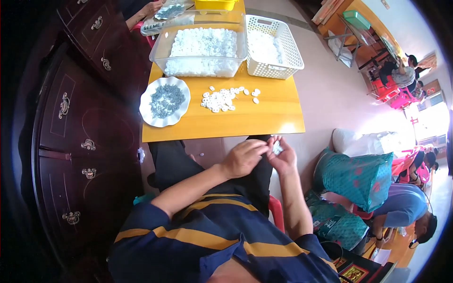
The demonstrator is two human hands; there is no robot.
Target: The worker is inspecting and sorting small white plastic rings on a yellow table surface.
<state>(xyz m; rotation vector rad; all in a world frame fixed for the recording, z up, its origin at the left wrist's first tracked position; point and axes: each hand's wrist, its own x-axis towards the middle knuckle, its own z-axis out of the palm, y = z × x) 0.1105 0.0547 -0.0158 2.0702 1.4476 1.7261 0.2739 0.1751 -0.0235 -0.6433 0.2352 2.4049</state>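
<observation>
Above my lap, just off the table's near edge, my two hands meet. My left hand (pixel 244 158) is closed in a pinch at the fingers of my right hand (pixel 284 159); what it pinches, if anything, is too small to make out. Several small white pieces (pixel 277 149) lie in the curled palm of the right hand. On the yellow table (pixel 264 123) a loose heap of white oval pieces (pixel 221 100) is spread, with a few strays to its right. Left of it, a white scalloped plate (pixel 147 115) carries many small dark grey pieces (pixel 167 100).
Behind the heap stand a clear plastic bin (pixel 163 66) and a white perforated basket (pixel 278 71), both with white pieces inside. Dark drawers (pixel 66 137) border the left. Stuffed green bags (pixel 356 177) stand at right. Another person's hand (pixel 153 7) shows at the far end; other people sit at right.
</observation>
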